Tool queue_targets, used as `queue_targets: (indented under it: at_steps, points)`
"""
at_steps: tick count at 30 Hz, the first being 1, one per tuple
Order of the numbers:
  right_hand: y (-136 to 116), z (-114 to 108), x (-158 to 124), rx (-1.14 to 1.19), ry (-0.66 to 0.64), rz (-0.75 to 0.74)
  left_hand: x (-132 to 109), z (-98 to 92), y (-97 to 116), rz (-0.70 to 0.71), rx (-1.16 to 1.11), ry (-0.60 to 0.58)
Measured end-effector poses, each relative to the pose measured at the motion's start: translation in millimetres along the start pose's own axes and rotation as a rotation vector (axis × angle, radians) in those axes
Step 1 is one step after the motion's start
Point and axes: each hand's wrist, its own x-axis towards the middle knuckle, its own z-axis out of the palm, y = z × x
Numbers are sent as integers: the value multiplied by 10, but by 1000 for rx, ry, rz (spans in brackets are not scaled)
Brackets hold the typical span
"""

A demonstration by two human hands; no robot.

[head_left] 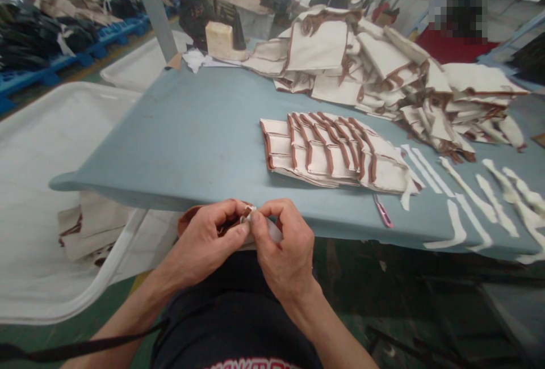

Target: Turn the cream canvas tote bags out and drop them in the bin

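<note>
My left hand (210, 238) and my right hand (283, 244) meet just below the near edge of the grey-blue table (187, 136). Both are closed in a pinch on a small cream fabric piece with brown trim (248, 217), held over my lap. The left fingers curl round its brown edge, and the right thumb and forefinger grip a white strip at its top. Most of the piece is hidden by my fingers.
A fanned row of cream pieces with brown trim (332, 150) lies ahead. A big heap of the same pieces (383, 68) sits behind. White strips (472, 198) and a pink tool (383, 213) lie right. A white bin (46, 187) stands left. People work at the back.
</note>
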Motion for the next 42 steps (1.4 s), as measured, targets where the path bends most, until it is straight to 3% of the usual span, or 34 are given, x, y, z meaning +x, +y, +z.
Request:
queue_targets:
  at_steps: [14, 25, 42]
  points:
    - [24, 23, -48, -5, 5, 9, -3, -27, -23, 85, 115, -6]
    - [45, 4, -38, 91, -7, -17, -1, 58, 19, 195, 327, 120]
    - [47, -45, 6, 185, -151, 173, -47, 8, 3, 156, 263, 154]
